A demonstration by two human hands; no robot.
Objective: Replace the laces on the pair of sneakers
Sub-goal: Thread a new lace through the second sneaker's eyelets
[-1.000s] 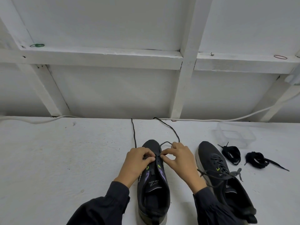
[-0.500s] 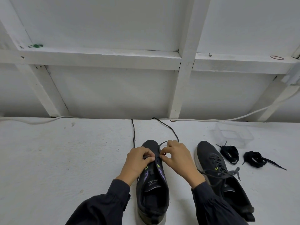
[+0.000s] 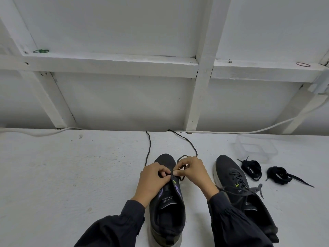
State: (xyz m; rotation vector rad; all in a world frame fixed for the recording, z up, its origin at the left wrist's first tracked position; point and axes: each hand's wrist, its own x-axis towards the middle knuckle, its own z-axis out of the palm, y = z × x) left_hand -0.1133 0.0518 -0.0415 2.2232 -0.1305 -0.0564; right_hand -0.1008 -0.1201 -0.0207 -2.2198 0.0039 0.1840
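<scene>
One white table (image 3: pixel 71 175) is noted. Two black sneakers are counted: the central sneaker (image 3: pixel 167 216) and, right of it, a laced sneaker (image 3: pixel 231 168). At its eyelets, the left hand (image 3: pixel 151 179) is pinched on its upper and the right hand (image 3: pixel 194 172) on one dark lace (image 3: pixel 148 148). Further right, one clear container (image 3: pixel 256 148), a lace bundle (image 3: pixel 252 167) and a second lace bundle (image 3: pixel 279 175) are recorded.

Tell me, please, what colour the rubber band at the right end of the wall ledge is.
The rubber band is dark red; the head view shows it.
</scene>
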